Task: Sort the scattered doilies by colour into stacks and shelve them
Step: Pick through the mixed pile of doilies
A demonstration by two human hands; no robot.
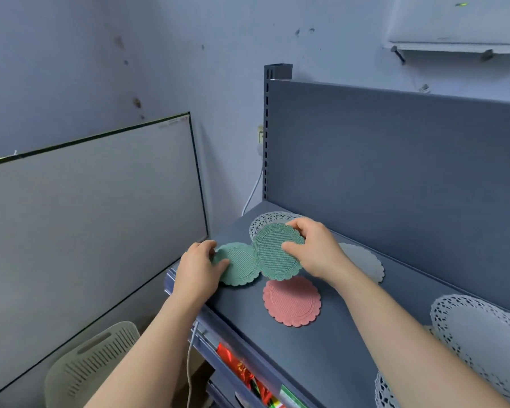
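Grey shelf top: my right hand pinches a green doily, thumb on top, tilted just above the pink doily. Left of it, my left hand pinches a second green doily lying flat.

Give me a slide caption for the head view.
Both hands gather two green doilies on the shelf.

This looks like a small shop or stockroom. A grey metal retail shelf unit with a slotted upright post stands against a scuffed pale wall. Colourful packaged goods sit on the shelf below.
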